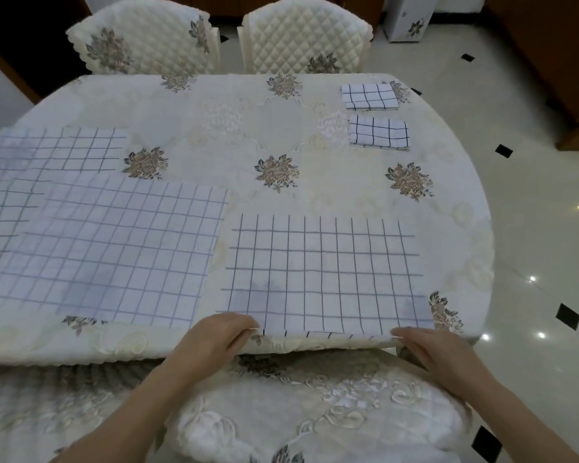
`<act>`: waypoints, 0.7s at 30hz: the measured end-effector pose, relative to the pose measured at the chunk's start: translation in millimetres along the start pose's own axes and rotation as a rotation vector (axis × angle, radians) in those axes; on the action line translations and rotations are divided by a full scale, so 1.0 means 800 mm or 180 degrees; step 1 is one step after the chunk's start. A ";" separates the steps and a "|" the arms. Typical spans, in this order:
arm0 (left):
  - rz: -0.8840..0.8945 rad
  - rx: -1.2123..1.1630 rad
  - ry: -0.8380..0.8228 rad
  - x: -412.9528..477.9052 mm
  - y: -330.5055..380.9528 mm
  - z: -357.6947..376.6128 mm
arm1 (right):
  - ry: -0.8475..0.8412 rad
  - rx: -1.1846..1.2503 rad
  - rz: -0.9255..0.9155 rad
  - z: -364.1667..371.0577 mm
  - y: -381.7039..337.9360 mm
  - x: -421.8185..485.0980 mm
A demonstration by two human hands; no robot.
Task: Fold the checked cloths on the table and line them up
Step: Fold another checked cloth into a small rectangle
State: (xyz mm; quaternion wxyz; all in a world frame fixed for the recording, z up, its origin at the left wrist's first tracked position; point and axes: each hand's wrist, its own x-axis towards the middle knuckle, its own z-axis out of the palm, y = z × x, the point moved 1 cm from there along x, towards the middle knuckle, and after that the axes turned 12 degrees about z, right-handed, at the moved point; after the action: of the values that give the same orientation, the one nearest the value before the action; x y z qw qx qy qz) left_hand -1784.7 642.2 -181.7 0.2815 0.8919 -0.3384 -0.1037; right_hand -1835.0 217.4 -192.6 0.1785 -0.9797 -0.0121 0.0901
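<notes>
- Head view: the left hand (pixel 219 339) pinches the near left corner of the spread cloth (pixel 321 272), which lies flat at the near edge of the table (pixel 248 128). The fingers are curled at the hem.
- The right hand (pixel 432 350) takes the near right corner of the same cloth. The fingers look rather straight with the tips at the hem; I cannot tell whether they really pinch it.
- Two folded cloths (pixel 370 96) lie one behind the other at the far right of the table, so part of the work looks done.
- Three more open cloths (pixel 111 248) overlap on the left side and are not yet folded.
- Judgement: the step in hand seems the first fold of the spread cloth.
- The next move probably calls for lifting both near corners together and carrying them to the far edge, keeping the edges even.
</notes>
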 end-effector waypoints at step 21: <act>-0.1485 -0.0284 0.0366 0.156 -0.073 -0.033 | -0.0167 -0.0303 -0.0351 -0.032 0.055 0.233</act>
State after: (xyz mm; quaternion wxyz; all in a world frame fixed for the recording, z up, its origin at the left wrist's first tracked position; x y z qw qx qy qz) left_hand -1649.6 607.2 -193.2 0.3079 0.9370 -0.1017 -0.1298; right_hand -1647.8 178.0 -216.4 0.1360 -0.9823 -0.0749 0.1051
